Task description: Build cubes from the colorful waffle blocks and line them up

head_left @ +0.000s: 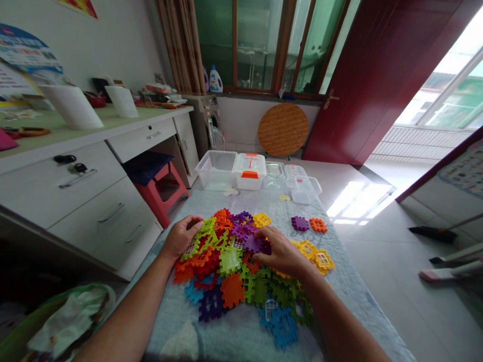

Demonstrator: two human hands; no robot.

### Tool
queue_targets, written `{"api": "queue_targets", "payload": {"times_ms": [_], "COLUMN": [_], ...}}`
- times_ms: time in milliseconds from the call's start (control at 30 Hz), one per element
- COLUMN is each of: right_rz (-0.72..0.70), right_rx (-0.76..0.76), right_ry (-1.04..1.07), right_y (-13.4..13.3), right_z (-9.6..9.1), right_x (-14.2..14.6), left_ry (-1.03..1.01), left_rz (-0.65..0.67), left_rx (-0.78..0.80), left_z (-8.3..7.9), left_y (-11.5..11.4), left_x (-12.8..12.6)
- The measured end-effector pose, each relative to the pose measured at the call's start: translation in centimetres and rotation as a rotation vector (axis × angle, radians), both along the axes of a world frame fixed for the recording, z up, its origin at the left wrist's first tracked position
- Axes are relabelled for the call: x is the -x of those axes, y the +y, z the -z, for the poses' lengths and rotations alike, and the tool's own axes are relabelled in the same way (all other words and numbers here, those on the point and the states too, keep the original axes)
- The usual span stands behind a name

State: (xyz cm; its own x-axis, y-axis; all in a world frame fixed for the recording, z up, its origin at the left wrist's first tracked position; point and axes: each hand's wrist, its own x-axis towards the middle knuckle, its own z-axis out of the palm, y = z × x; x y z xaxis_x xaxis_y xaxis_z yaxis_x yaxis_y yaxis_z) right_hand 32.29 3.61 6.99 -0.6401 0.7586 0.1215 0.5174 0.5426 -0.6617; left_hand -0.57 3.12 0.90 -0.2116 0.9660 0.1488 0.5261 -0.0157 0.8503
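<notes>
Resting on a heap of bright interlocking plastic waffle-block squares (226, 266), the left hand (181, 236) lies open, fingers spread, while the right hand (281, 253) pinches one purple square (254, 245)! The heap sits on a quilted pale-blue cover (169, 306). Just right of it: one loose purple square (300, 223), one orange square (318, 224), and a yellow cluster (315, 259). Beyond lie four clear plastic boxes (216, 168), one with an orange latch. Off left, a red plastic stool (162, 193) stands by a white drawered desk (86, 193).
</notes>
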Motion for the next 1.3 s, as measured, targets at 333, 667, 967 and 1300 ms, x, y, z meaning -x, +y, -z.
{"api": "queue_targets", "payload": {"times_ms": [333, 667, 967, 1300], "right_rz": [-0.055, -0.087, -0.034, -0.046], "right_rx": [0.091, 0.191, 0.188, 0.122], "right_ry": [0.16, -0.01, -0.106, -0.198], "right_y": [1.0, 1.3, 1.0, 1.0], "right_z": [-0.5, -1.2, -1.1, -1.4], "right_x": [-2.8, -4.2, -4.2, -3.9], "left_ry": [0.01, 0.015, -0.015, -0.016], "left_rz": [-0.003, -0.005, 0.003, 0.006], "left_rx": [0.004, -0.006, 0.01, 0.007], "left_z": [0.1, 0.2, 0.2, 0.8], "left_y": [0.1, 0.0, 0.0, 0.3], "left_x": [0.0, 0.1, 0.1, 0.4]}}
